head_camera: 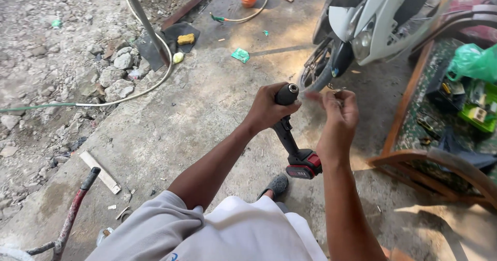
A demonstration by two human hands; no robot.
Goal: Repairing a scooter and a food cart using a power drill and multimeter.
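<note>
1. Gripping the cordless drill around its chuck end, my left hand is wrapped shut; the drill's long axis runs down toward its red battery base.
2. Just right of the drill, my right hand is loosely curled, pinching something small I cannot identify, nearer the chuck.
3. Further right of the drill: a wooden bench.

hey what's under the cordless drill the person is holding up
Below the cordless drill, gripped by the left hand, lie bare concrete ground and a grey sandal on the person's foot. The white clothing hides the rest of the foot and leg.
</note>
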